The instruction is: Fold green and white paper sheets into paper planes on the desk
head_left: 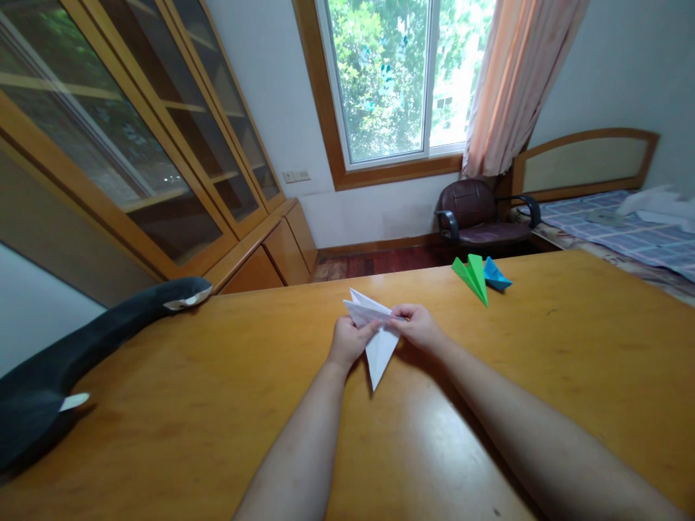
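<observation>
Between my hands is a folded piece of white paper (381,353), held just over the wooden table (260,405). One long point of it aims down toward me, and two narrower tips stick out at its upper left. My left hand (350,339) grips its left side, thumb lying across the front. On the right edge my right hand (417,324) pinches the paper between thumb and fingers. The fingers behind the sheet are partly hidden.
At the table's far right lie a green paper plane (473,277) and a blue folded paper boat (496,274). A dark curved object (103,325) with white parts rests on the left. Beyond the table are an office chair (472,210), a bed (613,224) and a glass-door cabinet (250,239).
</observation>
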Motion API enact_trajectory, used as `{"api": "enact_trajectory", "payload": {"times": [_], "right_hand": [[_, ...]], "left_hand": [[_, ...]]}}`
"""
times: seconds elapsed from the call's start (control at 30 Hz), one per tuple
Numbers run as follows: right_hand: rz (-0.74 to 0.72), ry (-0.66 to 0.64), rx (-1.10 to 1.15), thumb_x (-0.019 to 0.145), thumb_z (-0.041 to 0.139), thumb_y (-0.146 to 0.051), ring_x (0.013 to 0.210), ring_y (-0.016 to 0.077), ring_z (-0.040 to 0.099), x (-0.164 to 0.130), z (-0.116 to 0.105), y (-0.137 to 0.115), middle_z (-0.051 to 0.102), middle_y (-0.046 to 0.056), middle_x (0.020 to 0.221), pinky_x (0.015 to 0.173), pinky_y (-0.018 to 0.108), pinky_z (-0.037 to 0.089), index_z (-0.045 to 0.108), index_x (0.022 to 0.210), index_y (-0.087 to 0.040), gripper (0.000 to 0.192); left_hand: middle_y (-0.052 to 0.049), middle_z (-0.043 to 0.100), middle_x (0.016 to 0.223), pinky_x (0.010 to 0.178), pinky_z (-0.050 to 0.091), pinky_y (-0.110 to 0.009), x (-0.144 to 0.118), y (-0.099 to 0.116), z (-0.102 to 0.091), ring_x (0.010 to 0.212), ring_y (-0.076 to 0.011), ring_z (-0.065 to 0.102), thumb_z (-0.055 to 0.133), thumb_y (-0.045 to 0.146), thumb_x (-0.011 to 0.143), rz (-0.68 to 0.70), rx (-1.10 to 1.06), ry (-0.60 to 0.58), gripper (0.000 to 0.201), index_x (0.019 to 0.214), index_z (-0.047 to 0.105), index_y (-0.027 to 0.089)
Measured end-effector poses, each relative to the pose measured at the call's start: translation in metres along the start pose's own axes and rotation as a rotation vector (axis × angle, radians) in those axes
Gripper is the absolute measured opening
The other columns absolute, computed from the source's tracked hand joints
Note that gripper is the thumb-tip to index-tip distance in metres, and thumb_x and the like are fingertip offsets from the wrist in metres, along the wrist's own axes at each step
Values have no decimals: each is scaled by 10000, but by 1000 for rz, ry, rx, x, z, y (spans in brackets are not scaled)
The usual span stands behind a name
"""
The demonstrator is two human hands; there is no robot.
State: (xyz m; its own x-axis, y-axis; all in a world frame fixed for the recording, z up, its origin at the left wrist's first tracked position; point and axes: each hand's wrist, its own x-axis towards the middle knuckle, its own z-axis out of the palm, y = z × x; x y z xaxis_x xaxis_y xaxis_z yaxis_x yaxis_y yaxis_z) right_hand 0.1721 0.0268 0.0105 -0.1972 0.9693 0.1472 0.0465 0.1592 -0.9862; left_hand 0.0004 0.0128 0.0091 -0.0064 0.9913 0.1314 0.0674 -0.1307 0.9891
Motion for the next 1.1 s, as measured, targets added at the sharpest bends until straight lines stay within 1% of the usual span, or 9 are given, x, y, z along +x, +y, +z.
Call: {"api": "enact_trajectory", "payload": {"times": [0.23, 0.37, 0.47, 0.57, 0.63, 0.73, 0.83, 1.0, 1.1], "right_hand": [[-78, 160, -35, 575, 686, -272, 566, 105, 413, 0, 6, 0, 466, -56, 590, 516, 226, 349, 479, 621, -207, 222], [-47, 155, -5, 568, 679, -279, 548, 96, 411, 0, 8, 2, 453, -76, 594, 496, 213, 345, 442, 696, -215, 277], [0, 107, 37, 567, 665, -261, 511, 88, 419, -2, 7, 0, 469, -90, 586, 471, 205, 344, 438, 755, -217, 298], [44, 51, 32, 567, 642, -206, 514, 95, 471, -5, 5, -3, 508, -87, 607, 485, 209, 389, 494, 845, -209, 315], [53, 12, -28, 569, 628, -168, 563, 113, 529, -6, 3, -5, 560, -63, 660, 529, 225, 438, 561, 936, -196, 374], [-2, -53, -166, 589, 602, -123, 724, 151, 606, -6, 2, -6, 660, 9, 821, 657, 258, 489, 644, 1009, -177, 425], [-68, -141, -309, 622, 573, -97, 802, 163, 622, -7, 2, -8, 705, 37, 907, 716, 255, 475, 694, 958, -168, 365], [-72, -231, -589, 688, 616, -190, 601, 113, 518, -6, 4, -11, 620, -11, 638, 539, 219, 334, 688, 706, -142, 88], [-24, -224, -639, 708, 622, -230, 516, 82, 412, -6, 4, -12, 502, -42, 524, 484, 228, 238, 628, 592, -140, 147]], "left_hand": [[-34, 713, 744, 550, 510, -236, 0, -2, 11, 626, -161, 651, 847, 371, 564, 11, -73, 97, 373, 770, 640, 138], [-9, 696, 785, 584, 525, -252, 0, 0, 16, 653, -166, 664, 858, 316, 557, 55, -195, 122, 629, 1067, 518, 173], [24, 668, 735, 577, 513, -240, 0, 1, 16, 618, -150, 646, 843, 299, 599, 66, -266, 122, 885, 1324, 346, 193], [43, 651, 730, 614, 515, -239, 3, 2, 9, 622, -128, 632, 825, 308, 634, 80, -362, 108, 959, 1408, 265, 225], [26, 666, 765, 631, 514, -238, 6, 1, 2, 632, -116, 630, 825, 317, 631, 61, -415, 86, 864, 1353, 361, 217], [11, 674, 756, 613, 493, -214, 11, -3, -8, 616, -100, 621, 850, 305, 582, 33, -431, 88, 614, 1098, 544, 173], [23, 664, 693, 591, 479, -206, 14, -5, -10, 585, -95, 614, 865, 295, 543, 27, -431, 109, 503, 928, 571, 162], [12, 680, 666, 563, 468, -204, 10, -1, -4, 551, -99, 610, 872, 301, 523, -3, -422, 95, 502, 900, 569, 163], [13, 681, 654, 557, 465, -198, 7, 3, 0, 552, -100, 614, 873, 294, 526, 1, -420, 76, 492, 892, 573, 162]]}}
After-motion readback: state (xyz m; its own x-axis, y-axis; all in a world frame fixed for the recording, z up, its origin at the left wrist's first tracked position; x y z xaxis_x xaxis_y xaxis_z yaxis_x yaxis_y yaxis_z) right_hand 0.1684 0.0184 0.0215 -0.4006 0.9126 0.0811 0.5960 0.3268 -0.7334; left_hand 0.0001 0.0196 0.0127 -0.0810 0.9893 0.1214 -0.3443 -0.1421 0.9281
